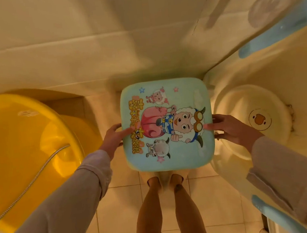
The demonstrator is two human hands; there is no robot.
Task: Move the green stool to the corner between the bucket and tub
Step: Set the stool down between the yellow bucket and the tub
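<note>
The green stool, its square seat printed with cartoon sheep, is seen from straight above in the middle of the view. My left hand grips its left edge and my right hand grips its right edge, thumbs on the seat. The yellow bucket stands to the stool's left. To the right, the cream baby tub with blue trim almost touches the stool. The stool's far edge lies close to the white wall. Its legs are hidden, so I cannot tell whether it rests on the floor.
A metal shower hose runs into the bucket. A round basin with a duck print lies inside the tub. My bare legs and feet stand on the tiled floor just behind the stool.
</note>
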